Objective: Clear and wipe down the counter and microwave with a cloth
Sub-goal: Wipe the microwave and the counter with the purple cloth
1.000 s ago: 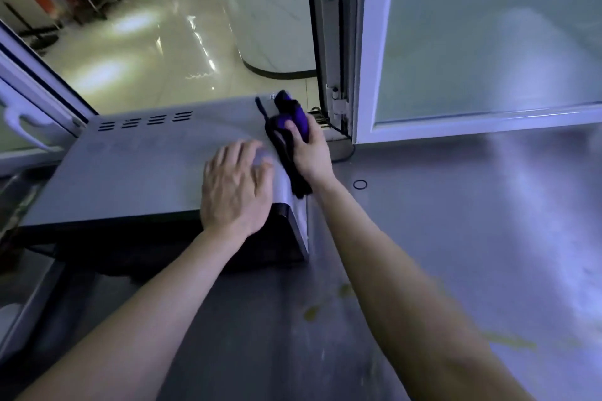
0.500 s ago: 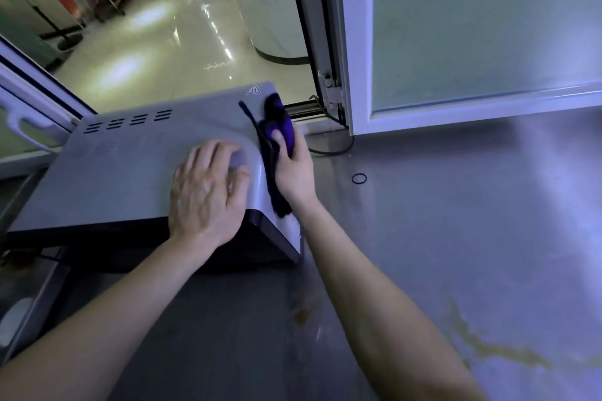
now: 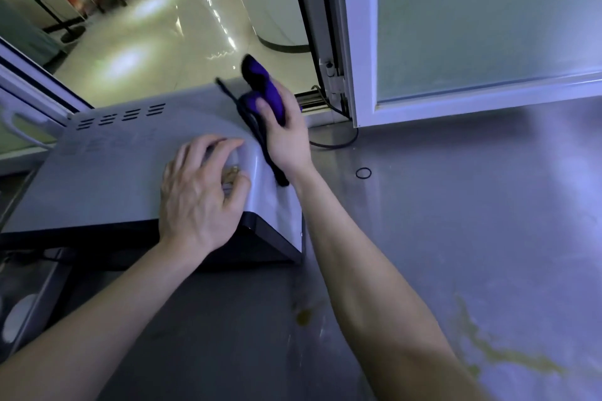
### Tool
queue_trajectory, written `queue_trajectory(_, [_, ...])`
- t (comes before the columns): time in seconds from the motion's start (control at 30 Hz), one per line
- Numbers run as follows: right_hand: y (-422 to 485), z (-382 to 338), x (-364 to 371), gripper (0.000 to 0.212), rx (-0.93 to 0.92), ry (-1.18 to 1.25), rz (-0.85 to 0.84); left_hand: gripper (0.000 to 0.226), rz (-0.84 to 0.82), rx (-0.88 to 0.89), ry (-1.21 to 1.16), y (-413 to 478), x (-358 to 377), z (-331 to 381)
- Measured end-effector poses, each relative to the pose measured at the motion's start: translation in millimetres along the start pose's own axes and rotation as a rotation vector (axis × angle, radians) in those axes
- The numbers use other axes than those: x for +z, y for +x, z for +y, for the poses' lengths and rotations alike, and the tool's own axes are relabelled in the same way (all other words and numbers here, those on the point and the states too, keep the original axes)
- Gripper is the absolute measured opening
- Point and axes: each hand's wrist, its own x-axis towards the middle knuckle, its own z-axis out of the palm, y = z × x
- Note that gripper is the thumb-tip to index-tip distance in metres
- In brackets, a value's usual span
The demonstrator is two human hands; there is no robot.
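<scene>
A silver microwave (image 3: 123, 156) stands on the grey steel counter (image 3: 456, 238) at the left. My left hand (image 3: 202, 192) rests flat on its top near the front right corner, fingers spread. My right hand (image 3: 286, 137) grips a purple and black cloth (image 3: 264, 88) and holds it against the microwave's right side wall, near the back. Part of the cloth hangs below my palm along the side wall.
A small black rubber ring (image 3: 363, 172) lies on the counter right of the microwave. A black cable (image 3: 338, 140) runs behind it to the window frame (image 3: 351, 42). Yellowish smears (image 3: 488, 348) and a spot (image 3: 303, 316) mark the counter. A sink edge (image 3: 29, 303) sits at the lower left.
My right hand has slid the cloth a little further back along the microwave's right side. My left hand has stayed on the top. The view has shifted slightly.
</scene>
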Motion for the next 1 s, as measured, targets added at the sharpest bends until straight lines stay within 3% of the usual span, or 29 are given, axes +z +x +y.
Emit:
queue_trajectory(0.07, [16.9,9.8,-3.4,0.026,0.069,-0.003,0.043,0.050,-0.003,-0.001,-0.005,-1.3,0.3,0.0])
queue_trajectory(0.17, [-3.6,64.9,-31.7,0.032,0.408,0.005,0.091,0.049,0.001,-0.007,-0.016,-1.7,0.0,-0.1])
queue_trajectory(0.23, [-34.0,86.8,-44.9,0.031,0.485,-0.021,0.152,0.050,-0.005,-0.011,-0.024,-2.0,0.0,1.5])
queue_trajectory(0.33, [-101.3,84.4,-38.3,0.024,0.462,-0.040,0.143,0.051,0.002,-0.021,-0.021,-1.9,-1.2,1.4])
queue_trajectory(0.43, [-142.9,85.6,-35.2,0.031,0.354,-0.037,0.125,0.050,0.002,-0.021,-0.021,-2.7,-0.4,0.6])
queue_trajectory(0.5, [-94.3,88.4,-41.5,0.036,0.334,-0.197,0.091,0.050,0.003,-0.017,-0.028,-1.4,0.0,1.0])
queue_trajectory(0.63, [3.1,78.2,-35.4,0.038,0.465,-0.018,0.147,0.050,0.017,-0.014,-0.035,-1.9,-0.1,0.9])
queue_trajectory(0.83, [-148.5,70.3,-34.6,0.037,0.199,0.019,0.046,0.047,0.023,-0.016,-0.032,-1.9,2.8,-2.2])
queue_trajectory(0.9, [-119.8,61.8,-37.3,0.033,0.116,-0.212,0.075,0.048,0.019,-0.014,-0.034,-2.0,2.6,-2.6])
queue_trajectory(1.0, [-24.3,25.2,-18.2,0.032,0.174,-0.122,0.117,0.050,0.026,-0.013,-0.036,-0.6,3.4,-3.6])
